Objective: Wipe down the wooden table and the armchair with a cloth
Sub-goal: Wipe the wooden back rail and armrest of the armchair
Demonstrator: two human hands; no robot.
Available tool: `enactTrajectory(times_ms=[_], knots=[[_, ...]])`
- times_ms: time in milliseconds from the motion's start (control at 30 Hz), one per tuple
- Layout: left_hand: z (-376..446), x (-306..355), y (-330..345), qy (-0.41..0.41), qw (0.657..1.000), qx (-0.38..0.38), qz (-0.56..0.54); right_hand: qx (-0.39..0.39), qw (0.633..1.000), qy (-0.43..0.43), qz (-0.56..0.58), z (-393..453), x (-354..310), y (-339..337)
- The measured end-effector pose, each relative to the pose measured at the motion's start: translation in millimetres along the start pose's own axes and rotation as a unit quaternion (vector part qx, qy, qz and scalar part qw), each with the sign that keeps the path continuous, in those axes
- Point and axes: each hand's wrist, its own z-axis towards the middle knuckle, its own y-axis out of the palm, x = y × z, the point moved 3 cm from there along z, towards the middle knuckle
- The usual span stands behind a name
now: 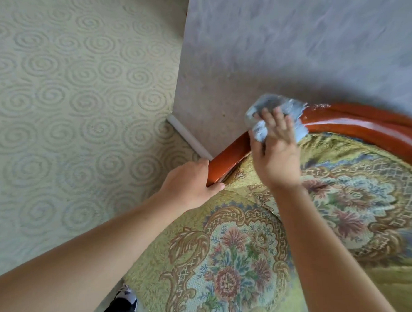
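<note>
Against grey wall (299,53), armchair (235,154), carpet (61,102).

Your left arm is reaching in from the lower left of the frame, bare forearm extended toward centre. Your left hand (191,182) is gripping a wooden edge just left of centre, thumb lying along the near side, fingers wrapped over the far side and mostly hidden. Your right arm is entering from the lower right, rising to upper centre. Your right hand (276,149) is showing its back, fingers spread and pressing into bunched fabric; its outline is motion-blurred.
</note>
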Motion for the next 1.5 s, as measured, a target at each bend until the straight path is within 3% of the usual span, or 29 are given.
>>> enactTrajectory(times_ms=[133,300,467,633,733,833,933,1100,1233,1500], knots=[[29.9,18.3,8.4,-0.003,0.998,0.062,-0.03,-0.035,0.994,-0.061,0.082,-26.0,-20.7,9.5],[45.7,19.2,13.4,-0.004,0.997,0.065,-0.051,-0.073,0.989,-0.127,0.0,-10.7,4.2,-6.1],[43.5,16.7,14.2,0.002,0.995,0.066,-0.078,-0.019,0.998,0.002,-0.057,15.8,57.2,-48.8],[41.5,17.4,13.3,0.018,0.991,0.075,-0.113,0.067,0.978,0.18,-0.08,7.7,128.8,-102.8],[40.6,18.0,12.6,0.029,0.989,0.09,-0.114,0.136,0.963,0.227,-0.055,-6.9,139.7,-114.4],[39.4,18.2,11.5,0.036,0.988,0.101,-0.112,0.156,0.959,0.234,-0.037,-0.2,122.9,-95.6],[38.5,18.9,10.6,0.035,0.988,0.098,-0.115,0.12,0.979,0.165,-0.029,15.5,84.3,-61.6],[42.5,15.8,12.4,0.012,0.99,0.087,-0.107,-0.017,0.998,-0.059,0.019,14.0,6.6,-7.1],[42.0,16.1,11.4,-0.003,0.992,0.071,-0.102,-0.043,0.992,-0.11,-0.039,10.9,23.5,-14.8],[40.9,16.8,10.3,-0.01,0.992,0.065,-0.11,0.071,0.988,0.103,-0.085,-29.1,141.2,-99.1]])
